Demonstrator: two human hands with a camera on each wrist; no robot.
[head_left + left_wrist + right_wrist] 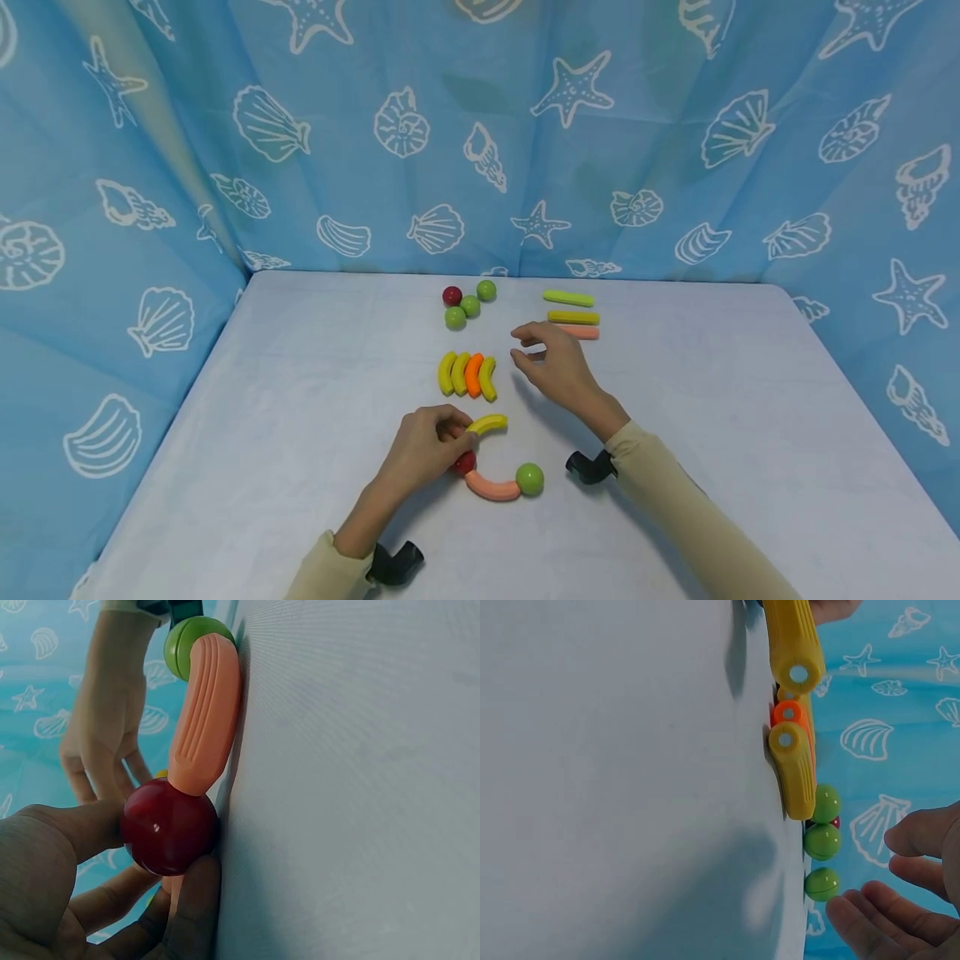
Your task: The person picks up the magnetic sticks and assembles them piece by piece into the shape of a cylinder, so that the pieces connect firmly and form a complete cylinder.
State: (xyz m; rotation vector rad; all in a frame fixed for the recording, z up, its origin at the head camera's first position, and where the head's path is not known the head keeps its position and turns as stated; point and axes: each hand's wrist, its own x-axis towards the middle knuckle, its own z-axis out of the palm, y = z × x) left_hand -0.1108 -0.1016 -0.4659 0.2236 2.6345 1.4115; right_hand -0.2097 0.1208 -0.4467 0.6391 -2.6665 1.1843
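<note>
My left hand (427,440) pinches the near end of a yellow curved stick (491,422). Right under its thumb sits a red ball (170,826), joined to a salmon curved stick (492,487) that ends at a green ball (529,478). Together they form a partial ring on the table. A pale disc marks the free end of the yellow stick in the right wrist view. My right hand (558,367) hovers to the upper right, thumb and fingers apart with nothing between them, its fingertips close to the straight sticks.
Three yellow curved sticks and an orange curved stick (473,375) lie in a row beyond the ring. Farther back are several balls, green and red (452,297). Straight sticks, lime (568,297), yellow (573,317) and salmon (581,332), lie to their right. A blue curtain (480,167) hangs behind the white table (300,375).
</note>
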